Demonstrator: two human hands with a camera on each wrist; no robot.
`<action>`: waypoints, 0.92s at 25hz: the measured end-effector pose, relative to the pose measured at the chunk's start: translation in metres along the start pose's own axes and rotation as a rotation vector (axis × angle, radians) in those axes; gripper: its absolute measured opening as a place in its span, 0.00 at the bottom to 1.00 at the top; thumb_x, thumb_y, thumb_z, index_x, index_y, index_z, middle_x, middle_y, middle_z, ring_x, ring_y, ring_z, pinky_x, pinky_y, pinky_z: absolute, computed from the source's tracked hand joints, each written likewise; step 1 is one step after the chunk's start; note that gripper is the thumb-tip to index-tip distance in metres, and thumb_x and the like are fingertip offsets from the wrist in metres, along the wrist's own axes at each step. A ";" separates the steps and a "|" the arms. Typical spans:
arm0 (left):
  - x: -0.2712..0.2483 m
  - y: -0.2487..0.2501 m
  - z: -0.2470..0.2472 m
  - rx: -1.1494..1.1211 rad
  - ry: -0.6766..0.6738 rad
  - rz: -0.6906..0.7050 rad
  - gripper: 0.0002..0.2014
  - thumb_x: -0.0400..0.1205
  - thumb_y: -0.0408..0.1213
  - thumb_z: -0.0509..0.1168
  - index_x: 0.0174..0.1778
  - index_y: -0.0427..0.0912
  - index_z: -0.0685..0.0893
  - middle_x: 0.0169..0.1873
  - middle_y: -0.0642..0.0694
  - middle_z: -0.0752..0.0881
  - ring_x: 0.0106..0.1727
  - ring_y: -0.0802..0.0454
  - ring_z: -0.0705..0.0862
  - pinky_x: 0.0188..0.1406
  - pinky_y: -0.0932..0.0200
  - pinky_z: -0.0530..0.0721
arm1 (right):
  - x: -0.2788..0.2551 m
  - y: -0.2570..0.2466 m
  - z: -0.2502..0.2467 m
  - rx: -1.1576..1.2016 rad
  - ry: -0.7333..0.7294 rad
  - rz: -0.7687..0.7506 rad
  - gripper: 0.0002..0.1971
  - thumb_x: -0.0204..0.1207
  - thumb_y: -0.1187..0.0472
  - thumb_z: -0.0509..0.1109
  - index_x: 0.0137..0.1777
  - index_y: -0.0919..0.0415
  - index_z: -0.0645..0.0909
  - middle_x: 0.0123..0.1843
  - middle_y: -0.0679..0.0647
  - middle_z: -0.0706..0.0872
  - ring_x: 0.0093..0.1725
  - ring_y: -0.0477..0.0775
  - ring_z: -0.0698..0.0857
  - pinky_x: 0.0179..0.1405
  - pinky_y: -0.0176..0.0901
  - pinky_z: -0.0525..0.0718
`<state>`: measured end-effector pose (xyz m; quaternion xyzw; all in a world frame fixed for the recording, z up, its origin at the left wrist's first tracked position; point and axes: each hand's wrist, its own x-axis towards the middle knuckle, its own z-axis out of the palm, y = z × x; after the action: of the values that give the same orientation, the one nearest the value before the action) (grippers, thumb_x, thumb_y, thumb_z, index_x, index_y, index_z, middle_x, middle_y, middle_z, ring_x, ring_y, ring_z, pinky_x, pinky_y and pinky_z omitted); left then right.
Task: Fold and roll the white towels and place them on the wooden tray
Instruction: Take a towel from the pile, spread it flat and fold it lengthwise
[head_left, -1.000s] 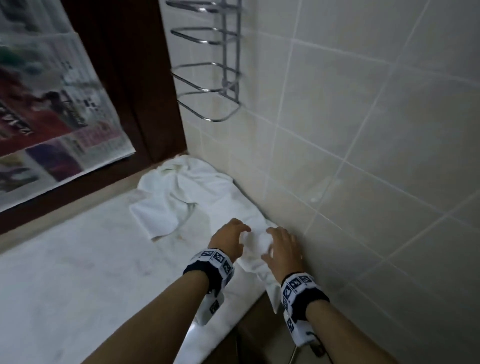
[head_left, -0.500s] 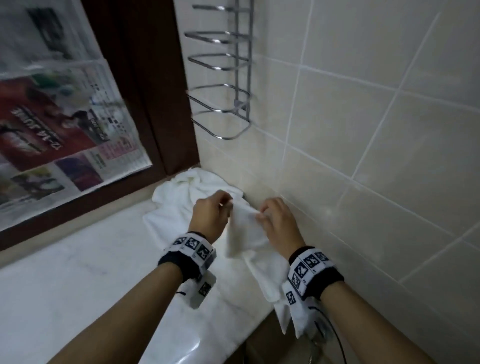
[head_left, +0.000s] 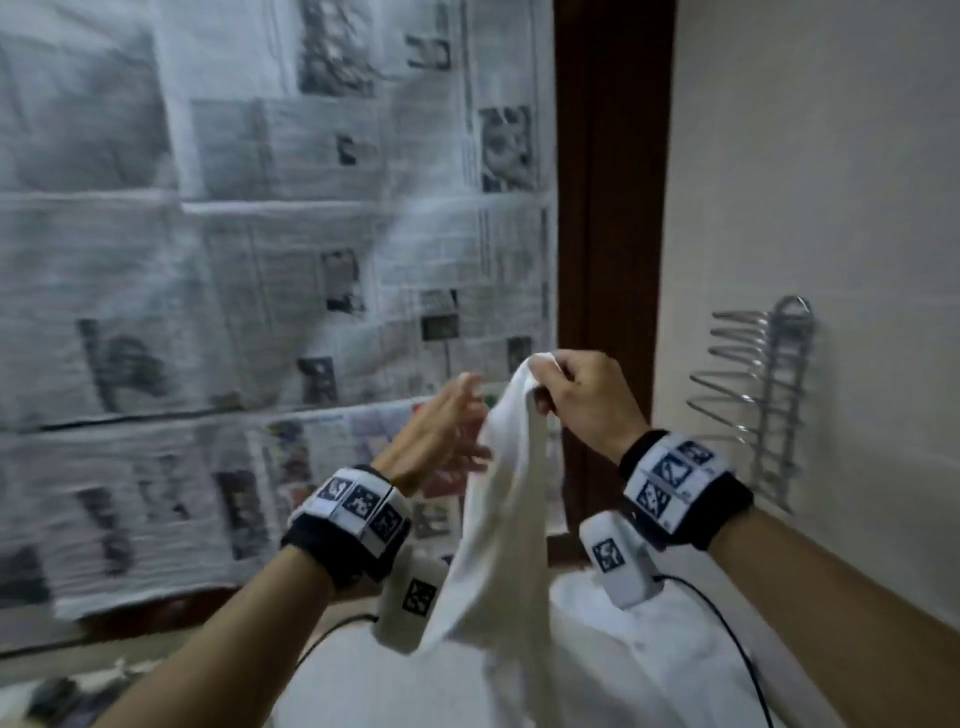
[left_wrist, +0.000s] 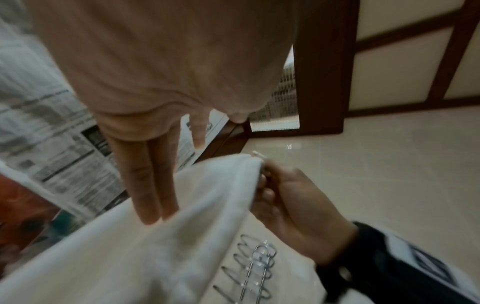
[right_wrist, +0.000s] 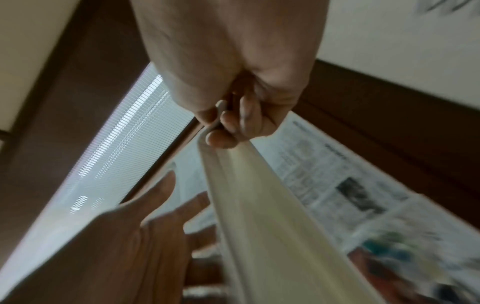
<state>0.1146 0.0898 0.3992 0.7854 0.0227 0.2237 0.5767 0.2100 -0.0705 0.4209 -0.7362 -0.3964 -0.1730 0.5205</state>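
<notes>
- Head view: the right hand (head_left: 582, 402) pinches a corner of the white towel (head_left: 498, 519), which hangs in the air; more towels (head_left: 649, 660) lie below.
- Left wrist view: the left hand (left_wrist: 155, 102) is flat, fingers (left_wrist: 148, 185) straight, tips at the cloth.
- Right wrist view: thumb and curled fingers clamp the hem.

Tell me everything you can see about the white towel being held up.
The towel is plain white, soft cloth, unfolded and hanging in long loose folds. The right hand pinches its top corner with curled fingers and holds it raised in front of the newspaper-covered window. Its lower part drapes down toward more white cloth below. The left hand is open with straight fingers close beside the hanging cloth; in the left wrist view its fingertips seem to reach the fabric.
</notes>
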 end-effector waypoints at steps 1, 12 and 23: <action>-0.009 0.012 -0.012 -0.025 -0.048 0.007 0.21 0.80 0.61 0.63 0.66 0.57 0.80 0.47 0.49 0.89 0.41 0.48 0.88 0.39 0.51 0.89 | 0.021 -0.024 0.006 0.005 -0.017 -0.012 0.22 0.81 0.55 0.67 0.23 0.58 0.80 0.21 0.50 0.83 0.20 0.40 0.78 0.24 0.32 0.73; -0.020 0.088 -0.161 0.803 0.375 0.271 0.10 0.79 0.34 0.72 0.32 0.38 0.89 0.22 0.50 0.82 0.25 0.59 0.75 0.25 0.67 0.77 | 0.113 -0.134 0.050 0.006 0.013 0.100 0.20 0.72 0.50 0.77 0.29 0.66 0.82 0.38 0.57 0.90 0.40 0.57 0.89 0.48 0.55 0.89; -0.033 0.093 -0.206 1.103 0.290 0.274 0.10 0.83 0.36 0.67 0.39 0.33 0.83 0.32 0.41 0.82 0.36 0.43 0.80 0.36 0.57 0.72 | 0.095 -0.135 0.035 0.152 0.090 0.037 0.13 0.60 0.62 0.87 0.45 0.60 0.91 0.43 0.52 0.92 0.46 0.47 0.89 0.55 0.42 0.87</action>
<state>-0.0133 0.2339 0.5217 0.9265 0.1128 0.3567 0.0395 0.1606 0.0191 0.5555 -0.6933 -0.3707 -0.1657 0.5954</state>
